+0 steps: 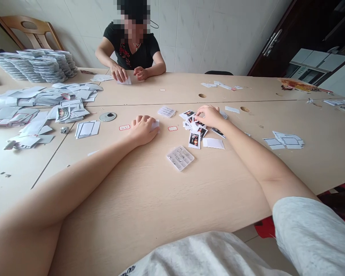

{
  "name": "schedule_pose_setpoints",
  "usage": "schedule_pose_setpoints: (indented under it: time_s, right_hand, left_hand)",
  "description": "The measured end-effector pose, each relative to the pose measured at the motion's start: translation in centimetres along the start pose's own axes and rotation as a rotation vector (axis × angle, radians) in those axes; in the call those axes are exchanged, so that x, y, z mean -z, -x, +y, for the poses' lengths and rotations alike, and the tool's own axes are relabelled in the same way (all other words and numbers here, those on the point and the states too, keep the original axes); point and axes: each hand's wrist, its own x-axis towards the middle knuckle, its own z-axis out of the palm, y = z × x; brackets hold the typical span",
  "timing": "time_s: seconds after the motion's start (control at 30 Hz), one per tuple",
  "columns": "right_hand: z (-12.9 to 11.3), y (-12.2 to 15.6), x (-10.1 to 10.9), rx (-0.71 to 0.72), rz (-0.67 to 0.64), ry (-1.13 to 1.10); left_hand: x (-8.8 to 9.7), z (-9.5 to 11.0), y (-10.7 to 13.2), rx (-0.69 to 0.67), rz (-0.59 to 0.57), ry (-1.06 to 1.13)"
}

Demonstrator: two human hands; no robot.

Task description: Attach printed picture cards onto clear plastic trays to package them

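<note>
My left hand (145, 129) rests palm down on the table, its fingers curled over a small white paper envelope (156, 124) whose edge shows beside the thumb. My right hand (209, 115) reaches over a loose pile of small printed cards (194, 139), dark with a picture and white borders. Its thumb and forefinger close at the pile's upper edge, on what looks like one card; the fingertips are partly hidden. A white envelope (213, 143) lies just below the pile. Nearer to me is a clear compartment box (180, 158) with small metallic pieces; a second clear box (166, 112) lies between my hands.
Heaped white envelopes (31, 97) and stacked packets (46, 65) fill the table's left side. A metal disc (107, 116) and blank cards (87, 129) lie left of my hand. More cards (287, 141) are at right. Across the table, a person (135, 50) handles white cards (125, 81).
</note>
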Motion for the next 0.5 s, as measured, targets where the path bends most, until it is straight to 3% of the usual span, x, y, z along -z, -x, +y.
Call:
schedule_pose_setpoints:
  time_s: [0.33,0.5]
  right_hand:
    - [0.6,-0.6,0.8,-0.073,0.189,-0.14]
    - [0.7,-0.6,1.6,-0.034,0.328,-0.286]
  left_hand:
    - [0.0,-0.2,0.0,-0.005,0.0,-0.008]
    - [-0.1,-0.2,0.0,-0.011,0.008,-0.005]
